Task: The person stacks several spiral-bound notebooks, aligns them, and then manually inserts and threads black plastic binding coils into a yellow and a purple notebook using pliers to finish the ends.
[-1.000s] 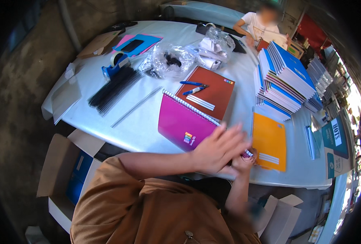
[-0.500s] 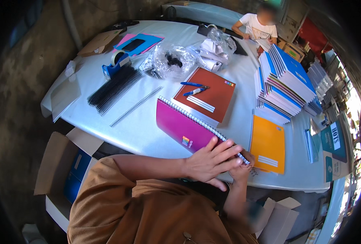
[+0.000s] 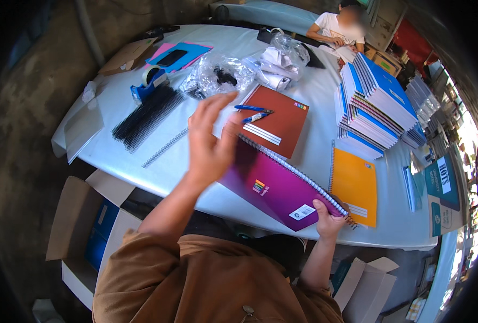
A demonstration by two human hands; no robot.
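Note:
A magenta spiral notebook [image 3: 275,183] lies near the table's front edge, tilted toward me. My right hand [image 3: 328,222] grips its lower right corner by the spiral end. My left hand [image 3: 211,141] is raised above the notebook's upper left corner, fingers spread, holding nothing. Just beyond lies a red-brown notebook [image 3: 278,118] with two blue pens [image 3: 252,112] on it.
An orange notebook [image 3: 354,184] lies to the right, below a tall stack of blue and white notebooks [image 3: 371,105]. Black binding coils [image 3: 144,116], a blue tape dispenser [image 3: 150,81] and plastic bags [image 3: 217,74] sit left of centre. Open cardboard boxes [image 3: 91,218] stand below the white table [image 3: 142,167]. Another person [image 3: 338,28] sits at the far side.
My left hand has lifted off the magenta notebook and moved up and left. My right hand now holds the notebook's lower corner, and the notebook has tipped up.

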